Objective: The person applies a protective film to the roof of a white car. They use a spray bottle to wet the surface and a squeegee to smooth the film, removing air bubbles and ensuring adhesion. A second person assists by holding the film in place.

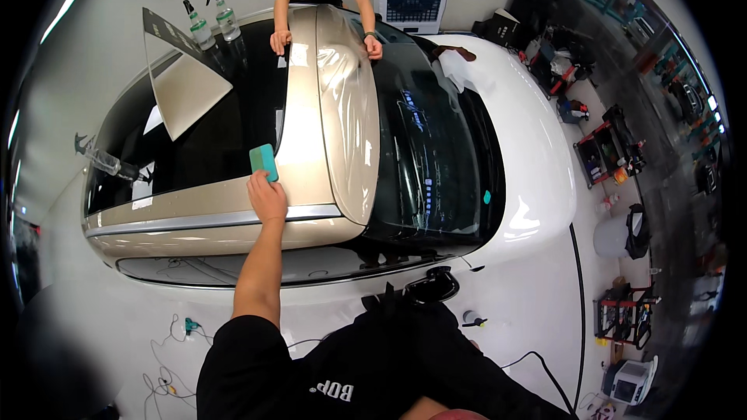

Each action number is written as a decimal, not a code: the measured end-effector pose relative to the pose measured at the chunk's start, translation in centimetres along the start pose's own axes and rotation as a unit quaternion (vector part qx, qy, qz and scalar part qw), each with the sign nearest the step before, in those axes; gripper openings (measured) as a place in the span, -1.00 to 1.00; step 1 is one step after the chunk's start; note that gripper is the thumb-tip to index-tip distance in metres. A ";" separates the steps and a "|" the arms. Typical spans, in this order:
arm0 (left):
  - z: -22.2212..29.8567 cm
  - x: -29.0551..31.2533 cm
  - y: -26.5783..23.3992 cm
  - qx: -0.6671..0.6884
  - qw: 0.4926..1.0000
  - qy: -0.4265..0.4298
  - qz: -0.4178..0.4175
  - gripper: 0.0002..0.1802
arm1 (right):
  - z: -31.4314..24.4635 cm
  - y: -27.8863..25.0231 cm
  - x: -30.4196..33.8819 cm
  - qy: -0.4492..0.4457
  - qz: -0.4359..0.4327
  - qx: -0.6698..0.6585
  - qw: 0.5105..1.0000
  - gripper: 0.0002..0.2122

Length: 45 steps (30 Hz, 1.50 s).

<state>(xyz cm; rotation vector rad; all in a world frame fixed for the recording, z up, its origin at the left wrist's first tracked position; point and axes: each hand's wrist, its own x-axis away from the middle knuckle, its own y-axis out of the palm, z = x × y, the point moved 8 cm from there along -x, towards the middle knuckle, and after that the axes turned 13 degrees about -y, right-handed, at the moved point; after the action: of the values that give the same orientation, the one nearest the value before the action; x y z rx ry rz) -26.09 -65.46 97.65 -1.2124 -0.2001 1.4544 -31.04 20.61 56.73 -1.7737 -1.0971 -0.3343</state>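
My left hand (268, 196) reaches across the near side of a car roof (210, 194), its fingers closed on a teal and olive-green squeegee (264, 161). The squeegee lies at the border between the champagne-coloured roof surface and the black glass panel (257, 101). To its right, a wrinkled, glossy sheet of film (346, 109) hangs over the roof edge by the windshield (424, 148). I cannot see my right hand; my body hides that side. Across the car, another person's hands (373, 47) touch the film and roof at the far edge.
A folded board (189, 97) stands on the glass, with spray bottles (226, 19) behind it and another bottle (113, 162) lying at the left. The white hood (529, 148) extends right. A side mirror (432, 286) juts out near me. Cables (163, 373) trail on the floor.
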 end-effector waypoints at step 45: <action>-0.2 0.0 0.1 0.005 1.000 -0.028 -0.011 -0.71 | -0.2 -3.5 -0.1 -0.036 -0.012 0.022 0.999 -0.56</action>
<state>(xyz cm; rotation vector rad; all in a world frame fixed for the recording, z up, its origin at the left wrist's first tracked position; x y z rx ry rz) -25.94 -65.61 97.51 -1.1593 -0.2439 1.4706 -33.79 20.74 58.86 -1.7467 -1.1687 -0.2602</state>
